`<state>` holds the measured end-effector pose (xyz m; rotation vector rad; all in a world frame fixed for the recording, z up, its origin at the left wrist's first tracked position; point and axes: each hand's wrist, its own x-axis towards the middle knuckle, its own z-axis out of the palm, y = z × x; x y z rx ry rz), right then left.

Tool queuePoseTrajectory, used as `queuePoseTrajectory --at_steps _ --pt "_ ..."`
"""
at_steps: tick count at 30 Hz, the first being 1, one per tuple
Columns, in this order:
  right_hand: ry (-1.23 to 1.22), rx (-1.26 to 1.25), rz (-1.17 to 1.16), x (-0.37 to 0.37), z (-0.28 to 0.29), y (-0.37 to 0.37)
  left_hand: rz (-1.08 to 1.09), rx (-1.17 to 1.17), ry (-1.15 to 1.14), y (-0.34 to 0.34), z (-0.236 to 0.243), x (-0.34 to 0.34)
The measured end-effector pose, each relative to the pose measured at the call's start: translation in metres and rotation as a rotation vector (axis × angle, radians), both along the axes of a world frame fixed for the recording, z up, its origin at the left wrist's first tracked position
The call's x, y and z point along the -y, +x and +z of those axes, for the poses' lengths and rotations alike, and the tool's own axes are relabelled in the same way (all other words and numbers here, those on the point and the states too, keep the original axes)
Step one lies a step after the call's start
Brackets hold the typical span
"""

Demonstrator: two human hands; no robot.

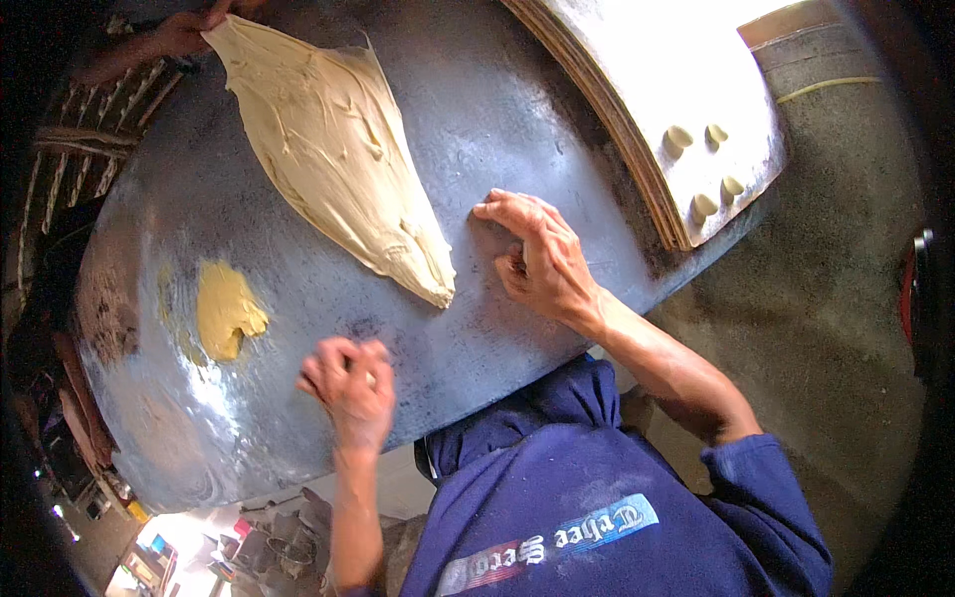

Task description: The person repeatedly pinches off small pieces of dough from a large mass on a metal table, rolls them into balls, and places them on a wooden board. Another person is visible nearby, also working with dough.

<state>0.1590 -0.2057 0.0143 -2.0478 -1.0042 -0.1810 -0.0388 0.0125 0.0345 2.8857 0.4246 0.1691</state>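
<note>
Navy shirt (587, 478); L hand (351, 393) over tbl (497, 109); R hand (547, 259) nr dough (328, 149).

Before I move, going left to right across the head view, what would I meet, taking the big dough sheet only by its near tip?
Yellow smear → left hand → dough's near tip → right hand → four small pale lumps.

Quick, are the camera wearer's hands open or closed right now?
Left hand: fingers curled, blurred; whether it holds anything can't be told.
Right hand: partly open, fingers bent, nothing visible in it, beside the long, cream-coloured stretched dough.
</note>
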Motion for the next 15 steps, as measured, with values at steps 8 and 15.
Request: queuePoseTrajectory --at_steps 8,15 --pt "-0.073 -0.168 -0.148 0.036 0.031 -0.017 0.423 0.154 -0.546 0.048 0.049 0.037" --pt "0.347 0.159 -0.629 0.168 0.083 0.054 -0.308 0.616 -0.756 0.259 0.114 0.178"
